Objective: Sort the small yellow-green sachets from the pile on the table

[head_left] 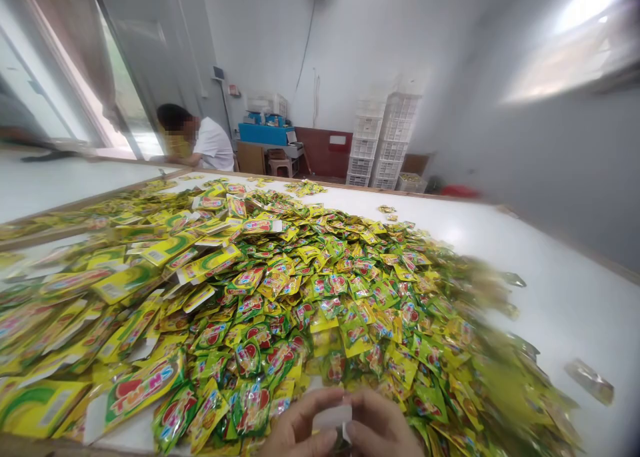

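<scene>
At the bottom edge of the view my left hand point(300, 427) and my right hand point(383, 427) meet, fingers pinched together on a small white piece point(333, 418), perhaps a card or packet. Only the fingers show. Just beyond them spreads a big heap of small yellow-green sachets point(310, 297) with red print. To the left lie several flat yellow cartons point(145, 387) with red lettering, some stacked.
The heap lies on a wide white table point(565, 290) with a wooden rim. A person in a white shirt point(213, 143) sits at the far left end. Stacked white crates point(385, 140) and a blue machine point(265, 133) stand against the back wall. A stray sachet point(590, 380) lies right.
</scene>
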A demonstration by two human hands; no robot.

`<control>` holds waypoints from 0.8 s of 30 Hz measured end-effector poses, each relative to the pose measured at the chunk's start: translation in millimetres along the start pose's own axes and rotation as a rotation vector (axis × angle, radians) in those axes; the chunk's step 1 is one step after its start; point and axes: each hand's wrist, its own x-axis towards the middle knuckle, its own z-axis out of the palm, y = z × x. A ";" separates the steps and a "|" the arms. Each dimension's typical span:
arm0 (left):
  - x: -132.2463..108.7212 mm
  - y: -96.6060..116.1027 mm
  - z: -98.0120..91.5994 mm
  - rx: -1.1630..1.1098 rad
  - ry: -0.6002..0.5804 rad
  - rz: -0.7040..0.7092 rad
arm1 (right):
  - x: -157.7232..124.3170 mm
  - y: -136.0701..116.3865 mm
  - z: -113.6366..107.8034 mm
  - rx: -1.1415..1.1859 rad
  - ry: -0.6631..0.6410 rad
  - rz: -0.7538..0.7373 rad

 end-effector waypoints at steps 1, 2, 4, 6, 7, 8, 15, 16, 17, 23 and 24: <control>3.0 -2.6 3.5 -0.070 0.031 -0.002 | 1.8 -5.8 2.2 -0.090 0.012 -0.032; 5.6 -5.1 6.8 -0.122 0.074 -0.004 | 3.7 -12.3 4.0 -0.198 0.030 -0.082; 8.8 -8.5 10.8 -0.137 0.209 0.021 | 7.3 -24.6 6.4 -0.402 0.077 -0.216; 8.5 -9.0 9.8 -0.030 0.380 0.091 | 10.0 -32.5 7.3 -0.482 0.097 -0.329; 7.1 -8.4 7.7 0.054 0.448 0.126 | 10.7 -34.3 7.3 -0.468 0.085 -0.359; 5.1 -7.7 5.1 0.148 0.492 0.156 | 11.2 -34.7 7.1 -0.434 0.067 -0.367; -2.7 -1.6 4.2 0.429 0.520 0.215 | 9.2 -24.7 6.3 -0.230 0.110 -0.146; -2.6 0.3 6.3 0.433 0.500 0.222 | 8.4 -24.0 5.6 -0.226 0.121 -0.136; -2.6 2.4 8.0 0.446 0.476 0.238 | 7.3 -23.9 4.4 -0.245 0.121 -0.147; -9.3 10.7 7.1 0.562 0.395 0.403 | -4.8 -31.1 -5.5 -0.483 -0.012 -0.417; -11.1 10.3 6.5 0.554 0.378 0.410 | -7.5 -30.7 -5.4 -0.505 -0.008 -0.446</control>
